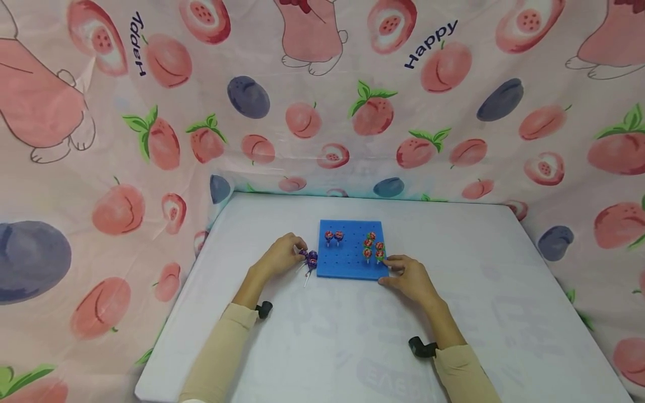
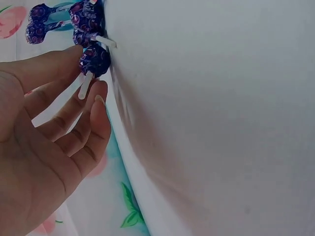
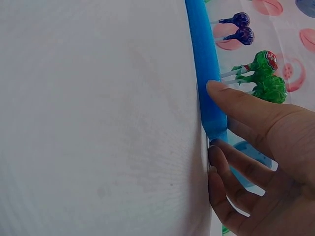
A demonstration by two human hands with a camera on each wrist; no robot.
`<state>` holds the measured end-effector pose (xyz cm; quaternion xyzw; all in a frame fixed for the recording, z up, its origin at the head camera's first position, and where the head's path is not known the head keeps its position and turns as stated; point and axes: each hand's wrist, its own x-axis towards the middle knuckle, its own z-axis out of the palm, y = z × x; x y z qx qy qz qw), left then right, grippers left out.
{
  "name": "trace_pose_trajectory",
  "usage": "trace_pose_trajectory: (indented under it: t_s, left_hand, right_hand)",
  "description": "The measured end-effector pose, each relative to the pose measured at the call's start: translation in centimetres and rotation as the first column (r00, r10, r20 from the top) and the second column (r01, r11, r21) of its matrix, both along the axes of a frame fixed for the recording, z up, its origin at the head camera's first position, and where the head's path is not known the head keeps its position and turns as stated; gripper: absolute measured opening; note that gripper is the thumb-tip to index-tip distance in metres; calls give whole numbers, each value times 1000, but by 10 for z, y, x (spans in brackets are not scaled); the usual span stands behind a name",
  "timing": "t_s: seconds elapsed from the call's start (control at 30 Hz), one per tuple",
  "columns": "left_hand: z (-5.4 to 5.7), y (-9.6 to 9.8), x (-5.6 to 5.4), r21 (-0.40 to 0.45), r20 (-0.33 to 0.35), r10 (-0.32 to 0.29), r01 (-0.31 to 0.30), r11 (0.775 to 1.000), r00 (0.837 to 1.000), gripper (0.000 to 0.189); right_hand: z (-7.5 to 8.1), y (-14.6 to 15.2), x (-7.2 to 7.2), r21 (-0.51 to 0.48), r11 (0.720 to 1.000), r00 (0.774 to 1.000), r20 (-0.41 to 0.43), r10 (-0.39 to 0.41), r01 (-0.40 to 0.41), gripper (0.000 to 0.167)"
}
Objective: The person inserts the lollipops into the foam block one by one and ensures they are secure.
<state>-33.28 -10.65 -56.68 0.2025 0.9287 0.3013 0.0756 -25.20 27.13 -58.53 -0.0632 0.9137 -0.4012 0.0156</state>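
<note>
My left hand [image 1: 282, 255] is at a small pile of purple-wrapped lollipops [image 1: 312, 262] lying left of the board. In the left wrist view its thumb and fingers close around one purple lollipop [image 2: 94, 61], whose white stick points down toward the fingertips. A blue board [image 1: 347, 268] with rows of small holes lies flat on the table. My right hand [image 1: 410, 279] holds the board's near right corner, thumb on the front edge and fingers along the right side. Two purple lollipops [image 1: 339, 235] stand upright at the board's left; several green-and-red lollipops [image 1: 367, 253] stand at its right.
The board and pile lie on a white-covered table [image 1: 322, 336]. Behind and beside it hangs a pink fruit-print cloth [image 1: 332, 112], meeting the table's far edge [image 1: 428, 201]. Both wrists wear small black cameras [image 1: 422, 347].
</note>
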Motion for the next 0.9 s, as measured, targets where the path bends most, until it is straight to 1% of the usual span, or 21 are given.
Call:
trace_pose_trajectory:
  t_s: [0.2, 0.27, 0.4, 0.83, 0.9]
  left_hand:
    - [-2, 2, 2, 26, 16, 34, -34, 999, 999, 13]
    - [-2, 3, 3, 37, 22, 38, -39, 999, 999, 12]
    - [-2, 3, 3, 48, 14, 42, -43, 998, 999, 14]
    - [1, 5, 3, 39, 52, 65, -67, 997, 997, 15]
    - [1, 4, 2, 32, 48, 67, -69, 997, 997, 16]
  right_hand:
    - [0, 0, 1, 6, 1000, 1000, -5, 3, -3, 55]
    - [0, 0, 1, 2, 1000, 1000, -4, 3, -3, 54]
    - [0, 0, 1, -6, 1000, 1000, 0, 3, -3, 54]
    - [2, -1, 0, 13, 1000, 1000, 2, 4, -4, 55]
    - [2, -1, -1, 12, 1000, 1000, 4, 3, -3, 56]
